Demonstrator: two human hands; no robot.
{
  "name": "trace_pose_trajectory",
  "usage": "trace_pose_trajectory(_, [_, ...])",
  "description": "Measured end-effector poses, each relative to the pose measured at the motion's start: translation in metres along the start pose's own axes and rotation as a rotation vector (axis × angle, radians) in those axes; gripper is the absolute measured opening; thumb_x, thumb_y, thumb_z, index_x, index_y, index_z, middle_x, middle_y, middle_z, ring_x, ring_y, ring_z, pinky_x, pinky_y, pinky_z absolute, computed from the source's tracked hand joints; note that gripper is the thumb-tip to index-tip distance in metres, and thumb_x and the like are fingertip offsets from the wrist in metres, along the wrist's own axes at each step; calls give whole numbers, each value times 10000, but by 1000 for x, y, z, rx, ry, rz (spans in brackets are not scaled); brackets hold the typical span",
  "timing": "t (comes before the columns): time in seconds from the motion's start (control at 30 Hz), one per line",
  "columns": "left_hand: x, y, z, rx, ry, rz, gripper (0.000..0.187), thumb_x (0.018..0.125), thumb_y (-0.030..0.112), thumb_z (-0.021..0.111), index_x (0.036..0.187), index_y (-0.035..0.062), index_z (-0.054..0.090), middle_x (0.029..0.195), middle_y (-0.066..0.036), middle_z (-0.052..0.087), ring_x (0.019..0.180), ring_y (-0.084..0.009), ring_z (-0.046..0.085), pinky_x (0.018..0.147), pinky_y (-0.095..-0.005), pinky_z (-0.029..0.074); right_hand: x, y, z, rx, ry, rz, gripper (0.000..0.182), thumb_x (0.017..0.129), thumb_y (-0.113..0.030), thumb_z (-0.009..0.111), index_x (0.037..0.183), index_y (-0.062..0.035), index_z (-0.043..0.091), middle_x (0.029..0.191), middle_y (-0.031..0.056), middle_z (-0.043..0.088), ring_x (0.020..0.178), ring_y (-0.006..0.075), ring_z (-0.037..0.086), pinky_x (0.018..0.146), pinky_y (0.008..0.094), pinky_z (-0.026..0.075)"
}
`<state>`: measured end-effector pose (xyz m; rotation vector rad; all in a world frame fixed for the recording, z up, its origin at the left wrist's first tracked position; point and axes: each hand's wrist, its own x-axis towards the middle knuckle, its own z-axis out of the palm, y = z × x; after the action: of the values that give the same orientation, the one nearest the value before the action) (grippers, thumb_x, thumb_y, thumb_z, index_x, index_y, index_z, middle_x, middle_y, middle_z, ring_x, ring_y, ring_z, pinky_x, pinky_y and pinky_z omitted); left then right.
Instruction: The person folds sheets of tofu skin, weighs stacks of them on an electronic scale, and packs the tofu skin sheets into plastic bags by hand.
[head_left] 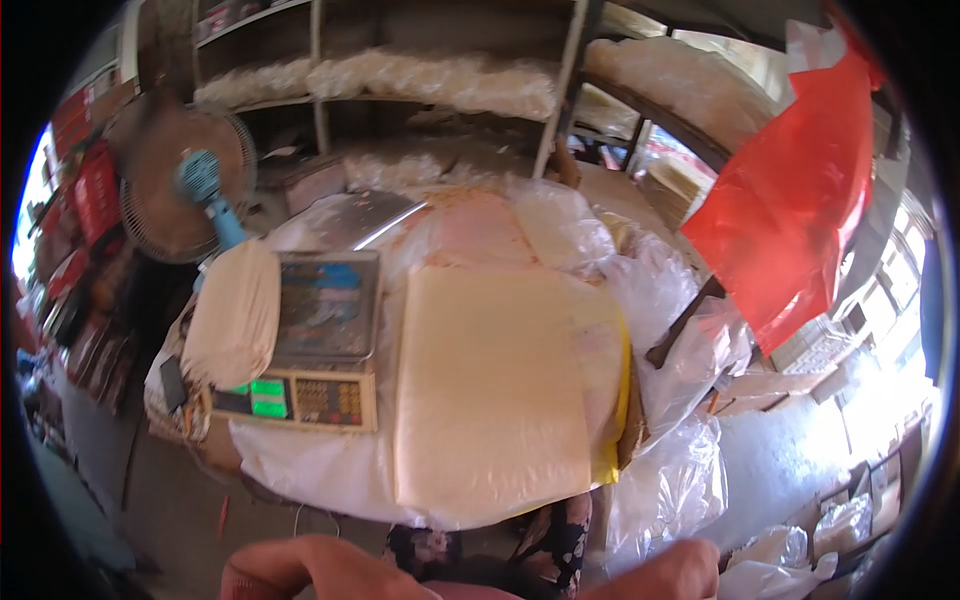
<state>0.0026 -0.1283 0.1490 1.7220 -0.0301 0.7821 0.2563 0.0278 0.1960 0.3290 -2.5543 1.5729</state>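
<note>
Both my arms are bent at the bottom edge of the view. The left arm [310, 565] and the right arm [665, 572] show in part, but my hands are out of sight. Before me on the table lies a large pale-yellow rectangular sheet or stack of thin sheets [495, 385]. To its left stands a digital weighing scale [330, 310] with a lit green display. A pile of cream-coloured thin sheets [235, 310] overlaps the scale's left side. Neither hand is seen touching anything.
A blue-handled fan [205, 185] stands at the far left. Shelves behind hold bagged pale material [430, 82]. A red plastic bag [790, 210] hangs at the right. Clear plastic bags [665, 480] drape over the table's right side. A dark metal plate [365, 215] lies behind the scale.
</note>
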Motion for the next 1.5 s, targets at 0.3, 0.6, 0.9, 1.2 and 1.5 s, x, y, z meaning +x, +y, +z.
trace_pose_trajectory(0.3, [-1, 40, 52, 150, 0, 49, 231, 926, 168, 509, 944, -34, 619, 917, -173, 595, 793, -314, 603, 695, -405, 488, -32, -37, 23, 357, -517, -674, 263, 896, -211, 552, 883, 50, 582, 909, 191, 571, 764, 281, 585, 617, 391, 450])
trace_pose_trajectory(0.6, [13, 143, 119, 420, -97, 276, 207, 902, 166, 470, 884, 27, 621, 861, -101, 620, 743, -210, 613, 724, -339, 512, -121, -113, 14, 135, -38, -921, 86, 815, -49, 574, 792, 30, 595, 658, 141, 562, 508, 211, 544, 476, 338, 446])
trace_pose_trajectory(0.9, [-115, 105, 238, 352, 7, 486, 157, 872, 134, 524, 938, 33, 625, 815, -101, 608, 698, -209, 601, 630, -316, 488, -162, -114, 48, 1, 185, -723, 187, 754, -95, 660, 905, 11, 633, 926, 139, 633, 801, 229, 620, 695, 325, 501])
trace_pose_trajectory(1.2, [-7, 18, 132, 155, 135, 134, 283, 951, 178, 453, 1060, -6, 639, 856, -125, 619, 739, -279, 602, 606, -354, 474, -6, -77, 74, 15, -507, -491, 109, 816, -138, 650, 838, -31, 647, 713, 67, 553, 609, 248, 549, 500, 332, 410])
trace_pose_trajectory(1.5, [-46, -2, 99, -4, 90, -120, 613, 944, 485, 374, 1139, -56, 587, 1082, -259, 571, 973, -385, 571, 797, -444, 449, 53, -32, 55, -181, -774, -294, 209, 788, -200, 651, 836, 2, 636, 824, 78, 628, 708, 218, 610, 620, 317, 497])
